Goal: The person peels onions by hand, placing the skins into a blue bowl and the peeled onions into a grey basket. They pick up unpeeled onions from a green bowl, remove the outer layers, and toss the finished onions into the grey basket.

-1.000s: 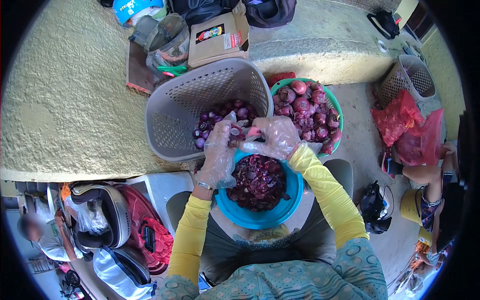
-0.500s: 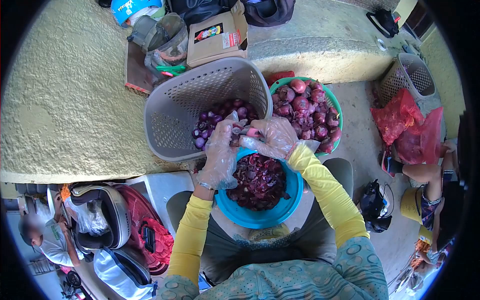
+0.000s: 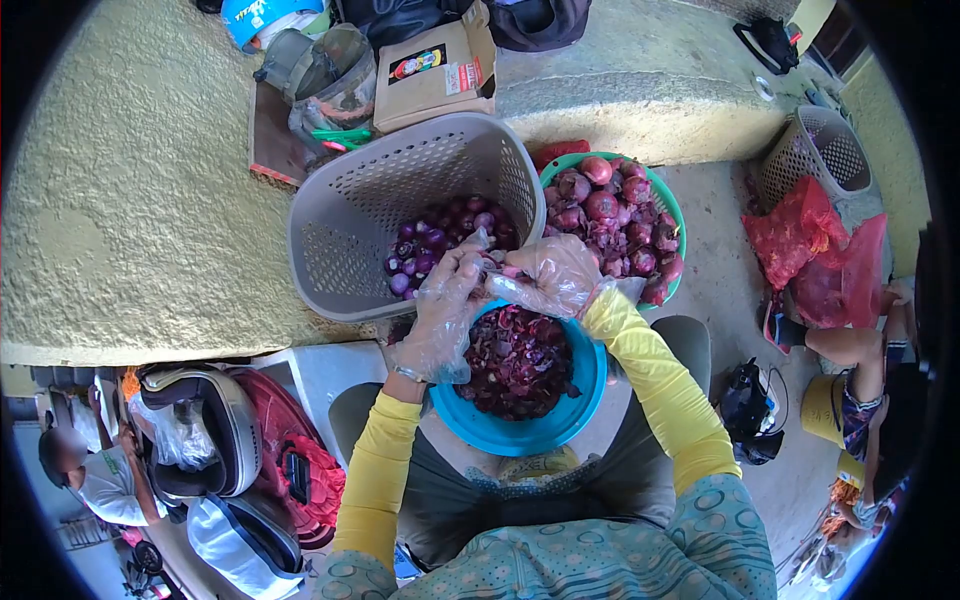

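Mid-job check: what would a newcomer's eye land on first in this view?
The purple stands out first: a blue bowl at the person's lap is heaped with onion skins, and the left hand and right hand, both in clear plastic gloves, meet just above its far rim. Behind them, a tilted grey basket holds small peeled onions, and a green bowl to its right is piled with unpeeled red onions.

On my feed I see 1 cardboard box [image 3: 435, 75] on the rough concrete ledge [image 3: 130, 200], 1 blue helmet [image 3: 262, 15] behind it, 1 grey mesh basket [image 3: 815, 150] far right, red plastic bags [image 3: 815, 255] just below that, 1 grey helmet [image 3: 205, 430] lower left
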Action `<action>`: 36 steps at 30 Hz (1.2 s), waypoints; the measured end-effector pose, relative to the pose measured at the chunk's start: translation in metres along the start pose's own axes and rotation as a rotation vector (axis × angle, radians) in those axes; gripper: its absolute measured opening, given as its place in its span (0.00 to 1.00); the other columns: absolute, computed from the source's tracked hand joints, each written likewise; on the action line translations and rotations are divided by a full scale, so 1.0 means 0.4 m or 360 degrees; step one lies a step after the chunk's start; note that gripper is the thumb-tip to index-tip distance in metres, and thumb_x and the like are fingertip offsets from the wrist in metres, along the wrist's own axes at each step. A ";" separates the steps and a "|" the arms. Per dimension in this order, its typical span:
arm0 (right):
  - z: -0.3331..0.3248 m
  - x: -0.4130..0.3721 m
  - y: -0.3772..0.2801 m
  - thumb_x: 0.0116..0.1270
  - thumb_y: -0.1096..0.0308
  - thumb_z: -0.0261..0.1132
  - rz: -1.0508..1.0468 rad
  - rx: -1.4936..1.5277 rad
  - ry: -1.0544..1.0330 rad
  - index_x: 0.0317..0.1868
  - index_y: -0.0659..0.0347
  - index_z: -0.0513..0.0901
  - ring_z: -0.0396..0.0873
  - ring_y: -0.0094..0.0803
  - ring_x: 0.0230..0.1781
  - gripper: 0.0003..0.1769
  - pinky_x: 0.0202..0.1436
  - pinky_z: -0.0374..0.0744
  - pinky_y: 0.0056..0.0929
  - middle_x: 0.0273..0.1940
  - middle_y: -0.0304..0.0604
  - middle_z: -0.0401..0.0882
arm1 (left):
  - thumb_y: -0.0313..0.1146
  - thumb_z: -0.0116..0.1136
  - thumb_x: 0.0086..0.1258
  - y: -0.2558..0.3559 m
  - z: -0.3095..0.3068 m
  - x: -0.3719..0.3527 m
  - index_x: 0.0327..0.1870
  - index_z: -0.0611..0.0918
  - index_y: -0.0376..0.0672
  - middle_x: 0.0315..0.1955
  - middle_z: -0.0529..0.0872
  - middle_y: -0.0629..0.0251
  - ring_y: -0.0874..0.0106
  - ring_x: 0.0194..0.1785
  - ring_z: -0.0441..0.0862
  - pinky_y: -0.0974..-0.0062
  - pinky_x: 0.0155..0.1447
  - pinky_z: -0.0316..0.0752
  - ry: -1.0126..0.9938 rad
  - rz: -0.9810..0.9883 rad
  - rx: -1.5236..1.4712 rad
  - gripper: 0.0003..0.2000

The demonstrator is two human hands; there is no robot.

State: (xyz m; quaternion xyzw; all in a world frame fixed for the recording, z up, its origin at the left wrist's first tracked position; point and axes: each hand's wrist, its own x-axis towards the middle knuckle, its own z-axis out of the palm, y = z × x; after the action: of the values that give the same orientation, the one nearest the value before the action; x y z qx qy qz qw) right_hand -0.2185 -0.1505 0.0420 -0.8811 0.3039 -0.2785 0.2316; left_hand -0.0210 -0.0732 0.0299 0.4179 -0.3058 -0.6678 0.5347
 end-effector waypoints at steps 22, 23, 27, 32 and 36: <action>-0.021 -0.009 0.001 0.70 0.44 0.68 0.0094 0.0204 -0.0077 0.32 0.57 0.87 0.84 0.56 0.29 0.22 0.32 0.80 0.50 0.25 0.53 0.83 | 0.35 0.55 0.82 0.034 0.005 -0.048 0.71 0.71 0.37 0.64 0.77 0.55 0.61 0.66 0.78 0.45 0.75 0.71 -0.0277 -0.0311 -0.0704 0.21; -0.022 -0.010 0.002 0.70 0.44 0.68 0.0093 0.0204 -0.0076 0.32 0.57 0.87 0.84 0.56 0.29 0.22 0.32 0.80 0.50 0.25 0.53 0.83 | 0.34 0.56 0.81 0.036 0.011 -0.051 0.72 0.71 0.37 0.66 0.76 0.54 0.60 0.68 0.77 0.44 0.76 0.69 -0.0260 -0.0266 -0.0627 0.22; -0.026 -0.008 -0.004 0.70 0.45 0.68 0.0128 0.0290 -0.0062 0.33 0.56 0.88 0.84 0.56 0.29 0.22 0.32 0.80 0.49 0.24 0.53 0.82 | 0.37 0.55 0.82 0.046 0.021 -0.050 0.73 0.70 0.40 0.66 0.75 0.52 0.61 0.70 0.75 0.46 0.78 0.67 -0.0242 -0.0206 -0.0580 0.22; -0.038 -0.007 -0.012 0.69 0.45 0.68 0.0107 0.0315 -0.0051 0.34 0.56 0.88 0.84 0.55 0.30 0.21 0.33 0.81 0.48 0.26 0.52 0.84 | 0.37 0.56 0.82 0.051 0.014 -0.043 0.75 0.67 0.33 0.67 0.76 0.51 0.60 0.71 0.75 0.49 0.78 0.69 -0.0178 -0.0159 -0.0619 0.27; -0.040 -0.012 -0.017 0.64 0.39 0.71 -0.0019 0.0290 -0.0178 0.33 0.56 0.87 0.85 0.56 0.30 0.26 0.34 0.81 0.49 0.27 0.53 0.84 | 0.40 0.56 0.82 0.047 0.013 -0.041 0.73 0.68 0.33 0.66 0.76 0.50 0.60 0.70 0.76 0.52 0.77 0.70 -0.0130 -0.0088 -0.0504 0.26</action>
State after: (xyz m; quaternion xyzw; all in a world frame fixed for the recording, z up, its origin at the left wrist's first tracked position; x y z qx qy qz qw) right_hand -0.2290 -0.1465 0.0559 -0.8724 0.2587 -0.2568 0.3257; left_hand -0.0157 -0.0621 0.0520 0.3091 -0.2065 -0.7385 0.5625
